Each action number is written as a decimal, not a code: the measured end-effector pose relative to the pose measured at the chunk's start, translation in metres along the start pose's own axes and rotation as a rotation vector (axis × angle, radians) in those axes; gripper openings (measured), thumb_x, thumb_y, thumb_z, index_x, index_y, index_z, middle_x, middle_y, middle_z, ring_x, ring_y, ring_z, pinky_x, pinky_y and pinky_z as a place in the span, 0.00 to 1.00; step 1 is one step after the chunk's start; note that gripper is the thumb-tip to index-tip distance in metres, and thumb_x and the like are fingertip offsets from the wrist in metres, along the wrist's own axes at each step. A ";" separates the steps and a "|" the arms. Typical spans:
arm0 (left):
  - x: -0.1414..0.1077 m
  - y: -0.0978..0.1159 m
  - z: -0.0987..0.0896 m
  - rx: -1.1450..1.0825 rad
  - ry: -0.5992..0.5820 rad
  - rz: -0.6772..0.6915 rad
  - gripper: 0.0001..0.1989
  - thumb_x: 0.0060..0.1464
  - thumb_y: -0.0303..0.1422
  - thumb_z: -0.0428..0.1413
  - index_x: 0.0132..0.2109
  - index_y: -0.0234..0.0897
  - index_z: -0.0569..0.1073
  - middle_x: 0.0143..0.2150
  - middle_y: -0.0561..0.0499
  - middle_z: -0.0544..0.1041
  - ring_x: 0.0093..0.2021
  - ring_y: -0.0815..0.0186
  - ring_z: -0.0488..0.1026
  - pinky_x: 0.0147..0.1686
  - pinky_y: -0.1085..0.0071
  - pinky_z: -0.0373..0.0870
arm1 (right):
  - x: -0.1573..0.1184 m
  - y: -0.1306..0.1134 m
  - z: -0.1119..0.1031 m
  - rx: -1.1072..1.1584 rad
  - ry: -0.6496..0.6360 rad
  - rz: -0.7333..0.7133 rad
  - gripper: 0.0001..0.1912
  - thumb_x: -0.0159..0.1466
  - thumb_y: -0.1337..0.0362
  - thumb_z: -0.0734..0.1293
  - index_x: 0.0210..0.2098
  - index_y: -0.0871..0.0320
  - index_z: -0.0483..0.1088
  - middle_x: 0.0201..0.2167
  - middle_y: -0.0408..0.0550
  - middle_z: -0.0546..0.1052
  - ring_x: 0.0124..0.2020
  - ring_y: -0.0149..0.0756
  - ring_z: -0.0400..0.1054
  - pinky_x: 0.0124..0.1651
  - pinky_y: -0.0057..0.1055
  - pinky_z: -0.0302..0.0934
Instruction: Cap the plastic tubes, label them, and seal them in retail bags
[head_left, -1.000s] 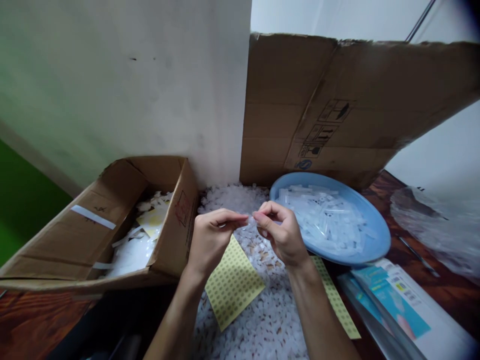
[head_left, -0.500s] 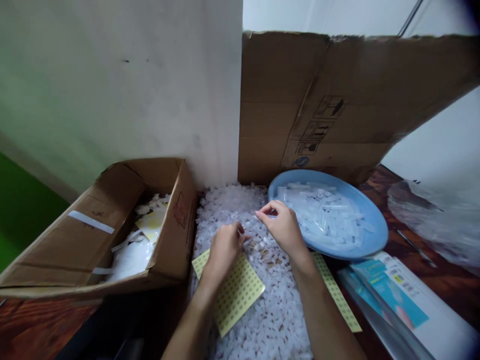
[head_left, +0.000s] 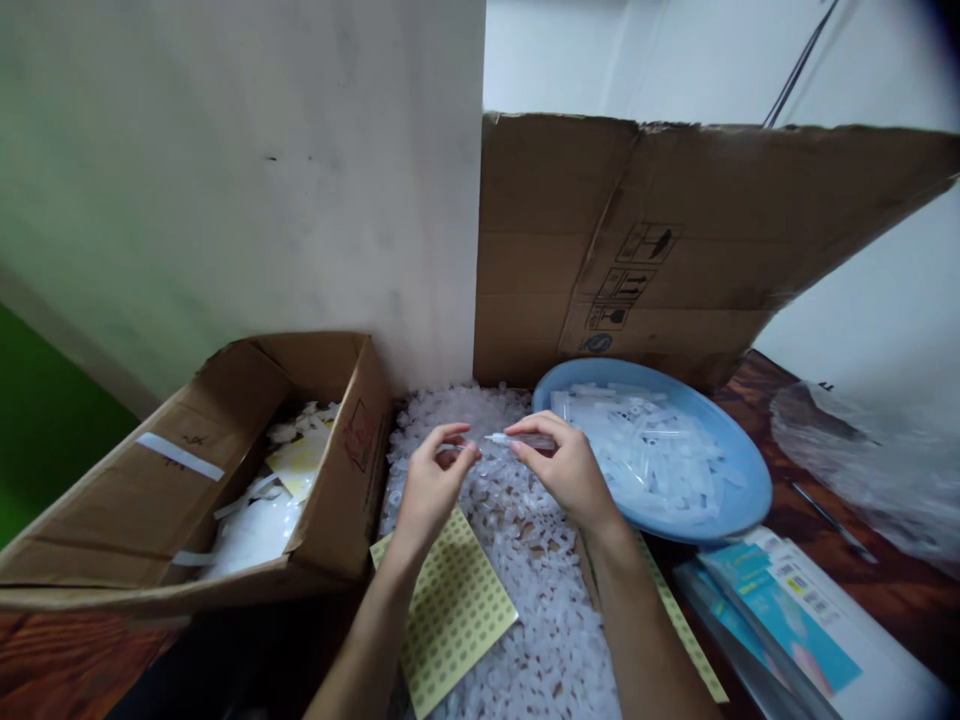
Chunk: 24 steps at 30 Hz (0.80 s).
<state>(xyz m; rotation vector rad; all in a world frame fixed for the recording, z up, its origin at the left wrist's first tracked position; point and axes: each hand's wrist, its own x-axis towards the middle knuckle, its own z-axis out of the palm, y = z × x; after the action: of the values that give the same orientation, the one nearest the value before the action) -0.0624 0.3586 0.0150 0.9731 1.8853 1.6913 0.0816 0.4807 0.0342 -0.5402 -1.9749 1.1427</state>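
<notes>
My right hand [head_left: 570, 470] pinches a slim clear plastic tube [head_left: 531, 440], its narrow white tip pointing left. Facing that tip, my left hand [head_left: 435, 480] has thumb and fingers closed around a small clear plastic piece [head_left: 452, 447], mostly hidden by the fingers. A narrow gap separates the two hands. Beneath them spreads a heap of small translucent plastic pieces [head_left: 525, 600]. A yellow sheet of round dot stickers [head_left: 461, 610] lies on the heap, partly under my left forearm.
On the right stands a blue basin [head_left: 754, 490] of clear plastic tubes. A cardboard box [head_left: 352, 470] with white and yellow scraps is at left. Behind stands a large carton [head_left: 540, 240]. Packets [head_left: 810, 620], a pen [head_left: 832, 520] and clear plastic wrap [head_left: 862, 470] lie at right.
My left hand has risen from the heap toward my right hand, its fingers now turned to the tube. The tube in my right hand shows more clearly. The view has tilted slightly up.
</notes>
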 end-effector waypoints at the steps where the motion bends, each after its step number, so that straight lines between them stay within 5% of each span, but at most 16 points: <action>1: 0.002 0.003 -0.003 -0.128 0.046 -0.024 0.17 0.57 0.40 0.63 0.49 0.35 0.77 0.40 0.48 0.81 0.38 0.62 0.81 0.41 0.67 0.77 | 0.000 -0.003 0.002 0.018 -0.007 -0.015 0.06 0.63 0.66 0.71 0.38 0.54 0.81 0.41 0.49 0.79 0.44 0.41 0.75 0.47 0.35 0.69; 4: 0.003 0.009 -0.008 -0.307 0.058 -0.054 0.18 0.53 0.43 0.67 0.42 0.33 0.78 0.35 0.48 0.82 0.38 0.61 0.82 0.43 0.66 0.78 | -0.002 -0.012 0.008 0.065 -0.019 -0.048 0.06 0.64 0.66 0.70 0.39 0.53 0.81 0.41 0.49 0.79 0.44 0.41 0.75 0.45 0.34 0.70; 11: -0.004 0.016 -0.003 -0.323 0.050 -0.015 0.16 0.52 0.41 0.69 0.41 0.33 0.80 0.32 0.50 0.82 0.33 0.64 0.80 0.38 0.70 0.77 | -0.004 -0.021 0.019 0.178 -0.004 -0.016 0.05 0.64 0.61 0.72 0.38 0.55 0.79 0.41 0.49 0.79 0.43 0.40 0.75 0.45 0.34 0.72; 13: -0.005 0.019 -0.004 -0.277 0.031 0.029 0.15 0.51 0.39 0.69 0.41 0.34 0.80 0.35 0.48 0.83 0.37 0.63 0.81 0.41 0.69 0.78 | -0.004 -0.018 0.021 0.248 0.008 0.103 0.11 0.64 0.55 0.72 0.39 0.56 0.77 0.36 0.48 0.79 0.33 0.37 0.75 0.35 0.31 0.71; 17: -0.006 0.025 -0.007 -0.195 -0.006 0.160 0.12 0.51 0.37 0.69 0.40 0.35 0.82 0.42 0.46 0.83 0.42 0.62 0.80 0.44 0.68 0.79 | -0.005 -0.011 0.024 0.293 -0.048 0.286 0.23 0.68 0.42 0.64 0.43 0.57 0.72 0.20 0.40 0.72 0.15 0.30 0.62 0.17 0.26 0.55; 21: -0.006 0.025 -0.008 -0.172 0.042 0.170 0.11 0.53 0.37 0.68 0.41 0.35 0.82 0.41 0.46 0.82 0.42 0.62 0.80 0.44 0.68 0.78 | -0.006 -0.012 0.022 0.157 0.003 0.090 0.21 0.62 0.50 0.73 0.48 0.54 0.70 0.42 0.50 0.77 0.39 0.39 0.74 0.38 0.32 0.70; 24: -0.006 0.024 -0.009 -0.179 0.062 0.162 0.11 0.52 0.37 0.69 0.41 0.35 0.82 0.41 0.47 0.82 0.41 0.63 0.80 0.43 0.69 0.78 | -0.006 -0.015 0.019 0.118 -0.011 -0.013 0.12 0.64 0.58 0.72 0.45 0.53 0.72 0.45 0.49 0.76 0.47 0.41 0.72 0.52 0.36 0.68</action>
<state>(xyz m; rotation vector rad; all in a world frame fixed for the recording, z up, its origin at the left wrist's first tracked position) -0.0601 0.3485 0.0390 1.0354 1.6955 1.9667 0.0703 0.4588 0.0389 -0.4606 -1.9036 1.2473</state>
